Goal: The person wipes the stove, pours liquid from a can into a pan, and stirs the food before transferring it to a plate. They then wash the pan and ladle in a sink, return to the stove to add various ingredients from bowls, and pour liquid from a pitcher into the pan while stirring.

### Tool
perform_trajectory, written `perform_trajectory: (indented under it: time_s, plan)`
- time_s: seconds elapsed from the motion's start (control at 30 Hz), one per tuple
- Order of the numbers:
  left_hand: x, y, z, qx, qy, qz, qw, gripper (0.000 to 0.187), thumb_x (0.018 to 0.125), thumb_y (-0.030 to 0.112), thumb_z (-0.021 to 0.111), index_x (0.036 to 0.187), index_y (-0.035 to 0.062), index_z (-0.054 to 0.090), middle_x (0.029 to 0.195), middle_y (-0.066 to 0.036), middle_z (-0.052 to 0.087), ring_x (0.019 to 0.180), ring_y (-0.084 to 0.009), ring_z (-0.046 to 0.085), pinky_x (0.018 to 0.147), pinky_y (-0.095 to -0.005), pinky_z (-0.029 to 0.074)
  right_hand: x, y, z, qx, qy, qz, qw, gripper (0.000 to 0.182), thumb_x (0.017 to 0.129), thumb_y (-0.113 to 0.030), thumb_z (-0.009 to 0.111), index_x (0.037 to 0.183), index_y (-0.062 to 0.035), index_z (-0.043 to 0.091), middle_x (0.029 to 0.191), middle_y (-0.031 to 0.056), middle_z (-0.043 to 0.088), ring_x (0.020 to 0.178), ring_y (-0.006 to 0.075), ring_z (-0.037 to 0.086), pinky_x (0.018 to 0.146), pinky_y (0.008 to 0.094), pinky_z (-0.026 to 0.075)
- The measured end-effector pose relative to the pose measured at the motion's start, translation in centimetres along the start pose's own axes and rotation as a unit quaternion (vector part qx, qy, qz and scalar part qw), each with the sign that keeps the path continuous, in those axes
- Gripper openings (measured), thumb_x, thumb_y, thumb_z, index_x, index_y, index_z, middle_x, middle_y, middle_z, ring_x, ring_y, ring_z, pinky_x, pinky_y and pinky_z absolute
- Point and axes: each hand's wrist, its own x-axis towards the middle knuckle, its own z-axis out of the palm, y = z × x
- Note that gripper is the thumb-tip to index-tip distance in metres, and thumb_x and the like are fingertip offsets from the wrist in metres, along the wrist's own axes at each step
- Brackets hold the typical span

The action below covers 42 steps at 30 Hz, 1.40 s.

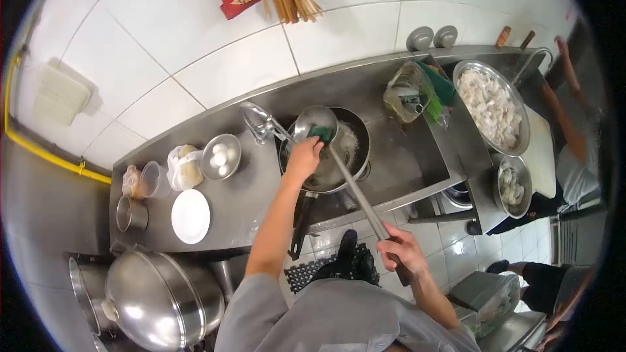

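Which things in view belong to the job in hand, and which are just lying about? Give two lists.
In the job, it seems:
ladle, held by the right hand
green pad, in the left hand
pan, beneath the ladle

Just lying about:
plate
pot
clear tub

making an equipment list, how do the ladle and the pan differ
The ladle has a small bowl on a long handle; the pan is wider with a shorter black handle. The right hand grips the ladle, while no hand grips the pan's handle. The ladle's bowl is grey; the pan's inner wall is dark.
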Motion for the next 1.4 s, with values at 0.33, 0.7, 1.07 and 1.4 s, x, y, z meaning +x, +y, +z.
perform_trajectory:
  time_s: [0.33, 0.7, 1.07, 1.4]
  plan:
    - [2.4, -2.0, -0.1, 0.218, 0.031, 0.052, 0.974, 0.045, 0.066, 0.018, 0.078, 0.104, 0.0073, 0.056, 0.108, -0.009, 0.052, 0.102, -0.0329, 0.051, 0.085, -0.0422, 0.047, -1.7, -0.9, -0.4, 0.048, -0.019, 0.097, 0.994, 0.060, 0.084, -0.012, 0.061, 0.139, 0.0009, 0.038, 0.073, 0.0034, 0.050, 0.041, 0.0066, 0.038, 0.036, 0.0222, 0.030]
    - [5.9, -1.5, 0.6, 0.008, -0.053, 0.157, 0.986, 0.035, 0.081, 0.017, 0.070, 0.108, -0.0027, 0.064, 0.099, -0.020, 0.067, 0.085, -0.0362, 0.065, 0.079, -0.0397, 0.051, -3.5, -2.6, -1.7, -0.125, -0.001, 0.061, 0.990, 0.059, 0.086, 0.003, 0.058, 0.142, -0.0054, 0.039, 0.064, 0.0007, 0.048, 0.044, 0.0092, 0.046, 0.040, 0.0247, 0.036]
    - [2.9, 0.6, 4.8, -0.540, 0.065, -0.387, 0.744, 0.024, 0.085, 0.025, 0.072, 0.079, 0.0065, 0.058, 0.071, 0.002, 0.049, 0.057, -0.0115, 0.043, 0.053, -0.0265, 0.039, -2.1, -1.0, -2.7, -0.233, 0.032, 0.015, 0.972, 0.065, 0.086, 0.003, 0.059, 0.145, -0.0100, 0.035, 0.081, 0.0066, 0.059, 0.057, 0.0115, 0.056, 0.051, 0.0277, 0.047]
    - [6.4, 2.6, -4.1, 0.007, -0.168, 0.187, 0.968, 0.033, 0.079, 0.000, 0.065, 0.111, 0.0055, 0.065, 0.118, -0.012, 0.063, 0.104, -0.0279, 0.063, 0.091, -0.0382, 0.051, -0.1, -4.0, -5.1, -0.723, 0.102, -0.242, 0.639, 0.069, 0.070, 0.000, 0.059, 0.137, -0.0104, 0.045, 0.076, 0.0107, 0.053, 0.063, 0.0320, 0.058, 0.054, 0.0438, 0.048]
